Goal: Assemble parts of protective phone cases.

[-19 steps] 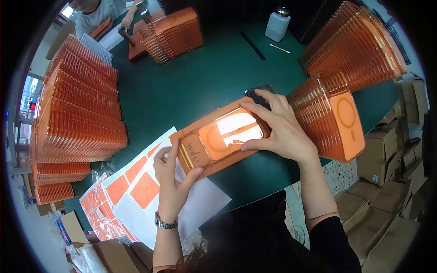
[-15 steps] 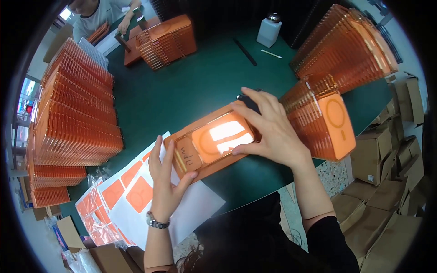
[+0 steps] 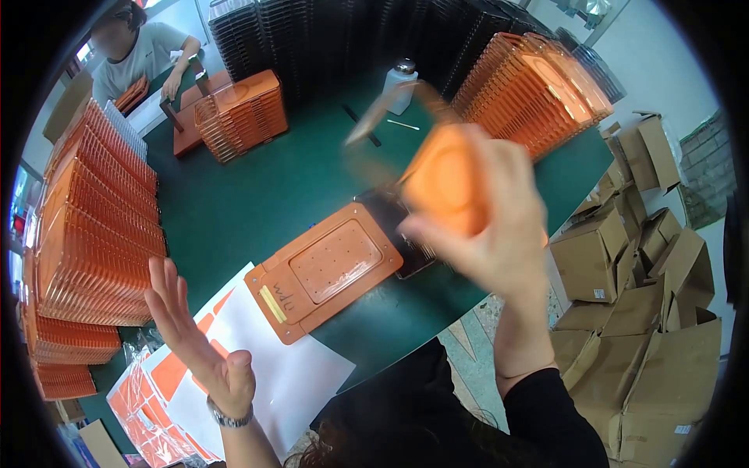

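My right hand (image 3: pixel 499 210) is closed round a phone case (image 3: pixel 449 183), blurred by motion, with an orange panel and a clear frame. It is raised above the right end of an orange-brown jig plate (image 3: pixel 316 269). The plate's recessed rectangle shows bare, dotted with small holes, and a yellow strip lies at its left end. A black block (image 3: pixel 382 214) sits under the plate's right end. My left hand (image 3: pixel 199 335) is open, fingers stretched and spread, holding nothing, over the white sheets (image 3: pixel 312 370) with orange stickers.
Tall stacks of orange cases (image 3: pixel 101 226) line the left edge of the green table (image 3: pixel 203 195). Another stack (image 3: pixel 523 97) stands back right, with a white pump bottle (image 3: pixel 399 86) beside it. Cardboard boxes (image 3: pixel 593 257) fill the floor at right. A co-worker (image 3: pixel 144 58) sits far left.
My right hand has lifted the phone case off the jig plate, up and to the right. My left hand has let go and moved left. The view has shifted too.
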{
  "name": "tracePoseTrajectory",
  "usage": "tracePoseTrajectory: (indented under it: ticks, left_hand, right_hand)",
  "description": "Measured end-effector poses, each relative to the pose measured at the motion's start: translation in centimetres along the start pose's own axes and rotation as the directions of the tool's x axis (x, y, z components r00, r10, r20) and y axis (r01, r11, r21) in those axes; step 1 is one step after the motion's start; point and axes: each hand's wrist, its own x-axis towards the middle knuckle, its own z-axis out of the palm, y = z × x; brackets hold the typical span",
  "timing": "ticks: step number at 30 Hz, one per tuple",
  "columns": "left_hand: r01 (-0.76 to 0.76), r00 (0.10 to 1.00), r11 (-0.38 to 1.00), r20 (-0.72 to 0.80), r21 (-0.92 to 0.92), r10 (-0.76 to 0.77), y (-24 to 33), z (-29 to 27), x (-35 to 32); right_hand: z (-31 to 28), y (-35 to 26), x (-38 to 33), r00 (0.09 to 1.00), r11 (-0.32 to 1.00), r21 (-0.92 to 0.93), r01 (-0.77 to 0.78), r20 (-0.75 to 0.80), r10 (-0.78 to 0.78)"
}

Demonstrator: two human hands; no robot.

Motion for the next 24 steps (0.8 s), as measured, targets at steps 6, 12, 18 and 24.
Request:
tracePoseTrajectory:
  ticks: [6,12,18,24]
  left_hand:
    - [0.256,0.95,0.943,0.123,0.214,-0.286,0.3,-5.7,-5.9]
    - [0.534,0.831,0.762,-0.058,0.366,-0.554,-0.6,-12.5,-12.0]
    - [0.535,0.779,0.597,-0.075,0.598,-0.623,-0.2,-14.4,-17.3]
    - [0.413,0.778,0.521,0.007,0.747,-0.628,0.6,-13.9,-18.5]
  right_hand:
    - [-3.3,3.3,-0.8,0.817,0.743,-0.515,-0.428,0.131,0.562]
    - [-3.3,3.3,-2.5,0.857,0.784,-0.48,-0.393,0.119,0.502]
    - [-2.8,1.6,-3.4,0.987,0.972,-0.178,-0.151,0.027,0.159]
    - [7.5,-14.1,-6.5,0.742,0.709,0.649,0.276,0.325,-0.587]
